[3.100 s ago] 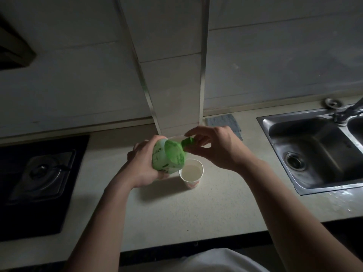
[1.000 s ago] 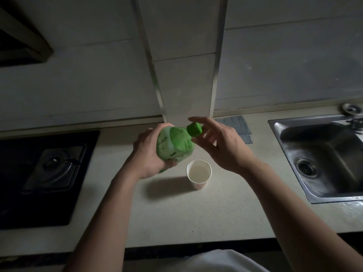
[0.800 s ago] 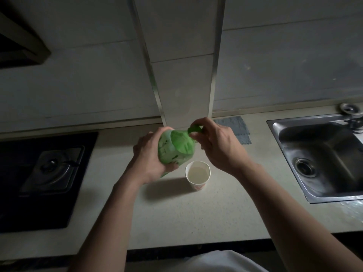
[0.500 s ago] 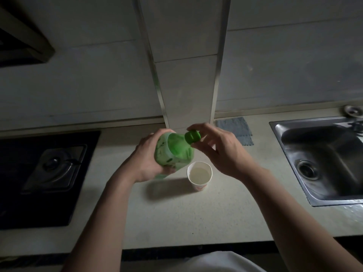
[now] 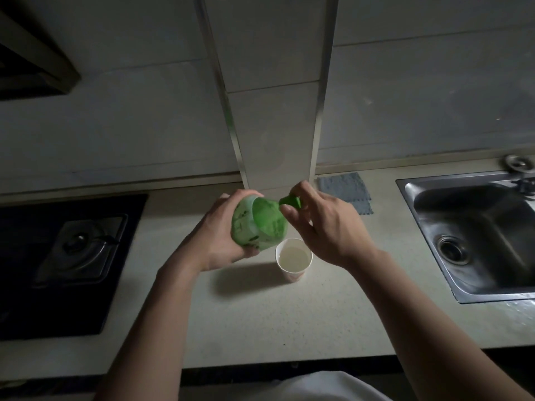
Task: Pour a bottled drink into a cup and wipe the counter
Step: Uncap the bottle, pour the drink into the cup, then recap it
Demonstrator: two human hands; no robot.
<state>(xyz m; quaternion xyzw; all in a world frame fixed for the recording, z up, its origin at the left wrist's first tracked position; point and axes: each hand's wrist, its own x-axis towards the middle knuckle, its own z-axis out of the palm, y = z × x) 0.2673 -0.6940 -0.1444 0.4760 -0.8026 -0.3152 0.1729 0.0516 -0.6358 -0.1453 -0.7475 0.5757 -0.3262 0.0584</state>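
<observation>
Two hands on green bottle [image 5: 259, 224], cup [image 5: 293, 259] holding pale liquid

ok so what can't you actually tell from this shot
All head view:
- Whether the cap is screwed tight: the right hand pinches it and its fingers cover the neck.
- How much is left in the bottle: the green wrap and the left hand gripping it hide the level.
- The label's print: too dim and small.
- The tap: cut off by the right edge.
</observation>
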